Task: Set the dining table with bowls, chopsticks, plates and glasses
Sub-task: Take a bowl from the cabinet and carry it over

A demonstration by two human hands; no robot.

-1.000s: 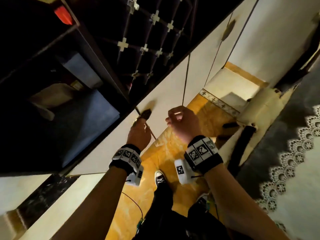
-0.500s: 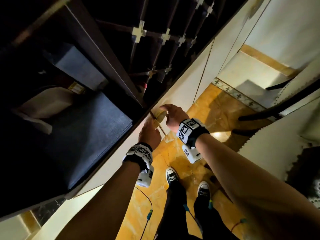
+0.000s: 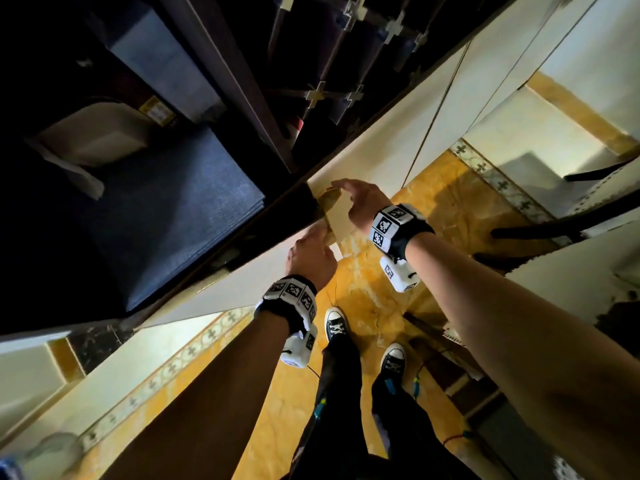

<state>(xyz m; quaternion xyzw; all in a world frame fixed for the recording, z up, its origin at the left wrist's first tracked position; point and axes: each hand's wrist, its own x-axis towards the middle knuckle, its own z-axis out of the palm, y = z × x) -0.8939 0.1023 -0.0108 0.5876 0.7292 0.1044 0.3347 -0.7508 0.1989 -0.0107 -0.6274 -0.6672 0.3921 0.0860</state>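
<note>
No bowls, chopsticks, plates or glasses show in this view. I stand facing a cream sideboard cabinet (image 3: 377, 147). My right hand (image 3: 360, 202) reaches to a brass handle (image 3: 329, 199) on a cream door panel (image 3: 337, 220), fingers spread, fingertips at the handle. My left hand (image 3: 311, 259) is just below, fingers curled against the lower edge of the same panel. Whether it grips anything is hidden by its back. Both wrists wear black bands with marker tags.
Above the doors, a dark open shelf holds a blue-grey mat (image 3: 180, 216) and a white object (image 3: 93, 136), beside a lattice rack (image 3: 346, 64). Orange marble floor (image 3: 367, 303) with my sneakers (image 3: 335, 327). A dark chair frame (image 3: 540, 230) and white tablecloth (image 3: 571, 278) stand at right.
The view has swung closer to the cabinet. Both hands have moved up from in front of the doors to the handle; my right hand has opened out from a fist.
</note>
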